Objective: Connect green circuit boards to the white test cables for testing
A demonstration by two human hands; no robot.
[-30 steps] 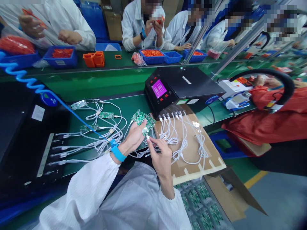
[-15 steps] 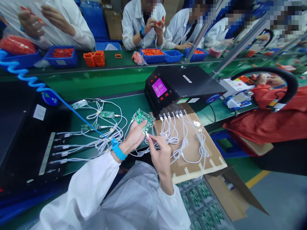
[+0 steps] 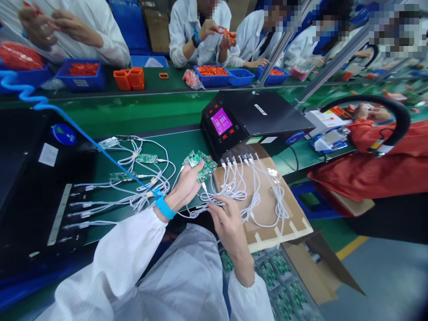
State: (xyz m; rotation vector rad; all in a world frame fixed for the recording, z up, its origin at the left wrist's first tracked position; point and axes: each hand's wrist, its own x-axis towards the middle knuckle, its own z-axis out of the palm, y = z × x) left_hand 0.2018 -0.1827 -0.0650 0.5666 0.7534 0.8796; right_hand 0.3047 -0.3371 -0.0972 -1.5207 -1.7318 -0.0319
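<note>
My left hand (image 3: pixel 188 185) grips green circuit boards (image 3: pixel 206 166), which seem to be more than one, overlapping, with the thumb lying across them. From the boards' lower edge hangs a white cable plug (image 3: pixel 204 187), its cable running down toward the coils. My right hand (image 3: pixel 230 223) is below and to the right of the boards, fingers apart, close to the loops of white cables (image 3: pixel 236 192); whether the fingertips touch a cable is unclear. A blue wrist strap (image 3: pixel 165 208) with a coiled cord circles my left wrist.
A black tester (image 3: pixel 264 116) with a lit screen stands ahead, its cables crossing a cardboard sheet (image 3: pixel 267 214). More boards (image 3: pixel 147 158) lie wired at left beside a black box (image 3: pixel 26 178). Trays of boards (image 3: pixel 277 272) sit below right. Co-workers handle orange parts across the bench.
My right hand has let go of the white plug and moved down and right, its fingers parting. The plug stays at the boards. My left hand keeps its hold nearly in place.
</note>
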